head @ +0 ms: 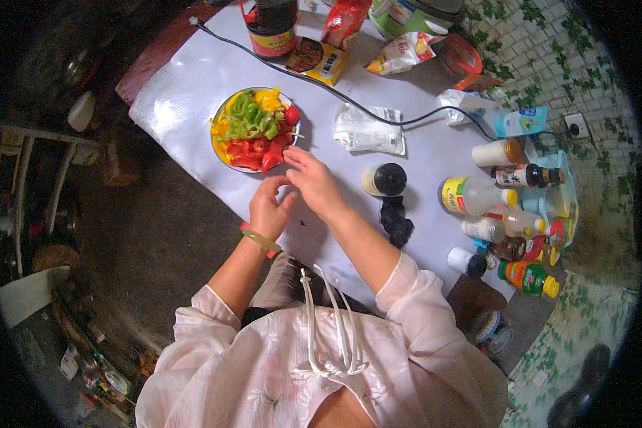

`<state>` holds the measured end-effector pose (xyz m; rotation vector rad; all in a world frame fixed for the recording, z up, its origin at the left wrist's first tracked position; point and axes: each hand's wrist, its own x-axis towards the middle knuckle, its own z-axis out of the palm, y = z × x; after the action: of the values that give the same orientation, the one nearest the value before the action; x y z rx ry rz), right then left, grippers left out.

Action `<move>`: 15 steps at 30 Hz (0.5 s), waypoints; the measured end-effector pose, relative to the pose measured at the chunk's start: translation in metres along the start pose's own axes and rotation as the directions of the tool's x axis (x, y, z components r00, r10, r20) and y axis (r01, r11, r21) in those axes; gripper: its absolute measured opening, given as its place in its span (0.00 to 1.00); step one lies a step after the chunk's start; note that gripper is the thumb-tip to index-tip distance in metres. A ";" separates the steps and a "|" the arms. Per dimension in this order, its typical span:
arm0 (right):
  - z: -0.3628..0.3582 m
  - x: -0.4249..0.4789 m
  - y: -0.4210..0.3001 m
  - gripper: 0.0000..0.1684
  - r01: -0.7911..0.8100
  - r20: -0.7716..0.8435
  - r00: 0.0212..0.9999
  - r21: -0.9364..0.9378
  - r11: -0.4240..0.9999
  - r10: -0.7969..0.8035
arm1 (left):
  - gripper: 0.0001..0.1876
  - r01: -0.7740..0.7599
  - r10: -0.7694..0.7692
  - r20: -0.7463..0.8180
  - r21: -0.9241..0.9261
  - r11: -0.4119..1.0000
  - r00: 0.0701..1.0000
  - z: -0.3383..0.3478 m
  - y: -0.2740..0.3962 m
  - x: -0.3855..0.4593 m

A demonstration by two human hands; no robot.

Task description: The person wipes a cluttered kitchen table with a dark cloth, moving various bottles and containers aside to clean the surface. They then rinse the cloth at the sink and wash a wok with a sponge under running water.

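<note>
A round plate (pixel 298 130) with a dark rim stands near the table's left edge. It is heaped with green pepper strips (pixel 249 119), yellow pepper pieces (pixel 268 98) and red pepper pieces (pixel 251 152). My right hand (pixel 313 179) hovers by the plate's near right side, fingertips close to the red pieces and slightly spread. Just below it is my left hand (pixel 270 206), thumb apart from the bent fingers, its fingertips meeting or overlapping the right hand. I see nothing held in either hand. A bangle (pixel 261 239) and a red band circle my left wrist.
A black cable (pixel 321 85) crosses the table (pixel 192 80) behind the plate. To the right lie a white packet (pixel 372 131), a black-lidded jar (pixel 388 179) and a black cloth-like item (pixel 396 222). Several bottles (pixel 473 195) and jars crowd the right side. Packages and a large dark bottle (pixel 272 27) stand at the back.
</note>
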<state>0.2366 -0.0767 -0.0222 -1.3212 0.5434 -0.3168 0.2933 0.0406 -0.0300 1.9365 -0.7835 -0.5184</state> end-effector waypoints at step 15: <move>-0.112 -0.160 0.006 0.35 -0.211 -0.301 0.882 -0.940 0.268 -0.362 | 0.38 -0.250 0.280 0.306 -0.133 0.959 0.910 0.071 0.060 0.015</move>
<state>0.0419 -0.0859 -0.0139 -2.5631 1.2234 -0.4082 0.2401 -0.0347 -0.0102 1.6460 -1.1927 -0.6989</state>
